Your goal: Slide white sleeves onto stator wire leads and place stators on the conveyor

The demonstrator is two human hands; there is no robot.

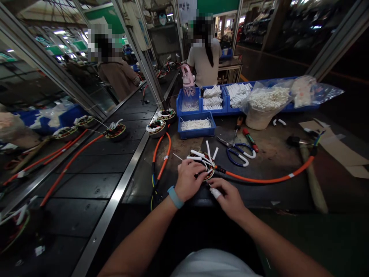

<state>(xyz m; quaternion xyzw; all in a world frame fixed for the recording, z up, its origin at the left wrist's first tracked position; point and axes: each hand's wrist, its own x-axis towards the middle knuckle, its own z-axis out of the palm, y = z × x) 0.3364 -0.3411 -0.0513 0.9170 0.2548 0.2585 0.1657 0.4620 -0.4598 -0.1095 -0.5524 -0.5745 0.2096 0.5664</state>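
"Head view, reading the clock from the wire ring (pixel 210 175) in the middle: what is held?"

"The ring sits on the worktop (pixel 276 154), close to its near edge. The left hand (pixel 190 177) lies across it from nine o'clock, fingers curled over; whether they pinch anything, I can't tell. The right hand (pixel 230 196) is at five o'clock, thumb and forefinger drawn close together by the rim, with a white wrap (pixel 215 192) on one of them. Its grip is too small and dark to read."

"And the step?"

"Close finger work on the ring, I'd judge, with white tubes (pixel 208 149) poking out of it around twelve. The next move seems to call for a steady left hand and a fine pinch from the right."

"What's around it?"

"An orange cable (pixel 259 180) leaves the ring at three o'clock. Scissors (pixel 230 145) lie at two, a hammer (pixel 317 188) farther out at three, a blue tray (pixel 198 133) of white sticks near twelve. Two more rings (pixel 157 132) sit at ten. At nine, past a metal rail (pixel 118 194), runs a slatted black track (pixel 86 188)."

"And the room?"

"Dim, with metal posts. A person in a pale top (pixel 206 59) is at twelve, another in brown (pixel 117 77) between ten and eleven."
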